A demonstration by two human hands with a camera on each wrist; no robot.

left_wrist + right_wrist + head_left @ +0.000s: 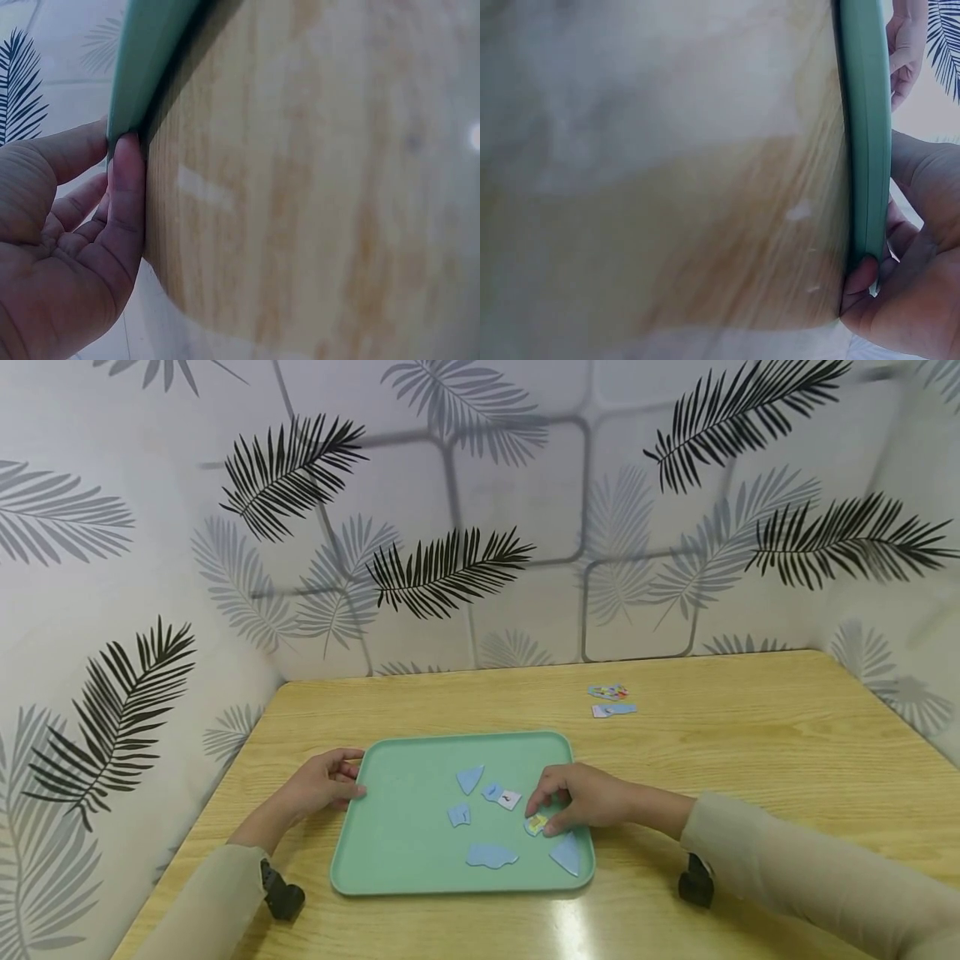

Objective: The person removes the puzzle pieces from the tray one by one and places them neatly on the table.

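A mint-green tray (397, 852) lies on the wooden table. My left hand (330, 781) grips its left rim, thumb on top; in the left wrist view, fingers (126, 180) reach under the edge. Inside the tray's right side, my right hand (581, 795) pinches a small blue-and-yellow puzzle piece (535, 825) between thumb and fingertips, low over the tray. The right wrist view hides that piece behind the tray wall (866, 135), where a finger (864, 274) touches the rim. Close by are a joined blue-and-white piece (509, 799) and a blue corner piece (566, 855).
Other blue pieces lie in the tray: a triangle (470, 778), a small one (460, 814) and a long wavy one (491, 856). Beyond the tray, a colourful piece (608, 692) and a blue-and-white strip (613, 710) lie on the table (750, 735). A leaf-patterned wall (517, 635) borders the back.
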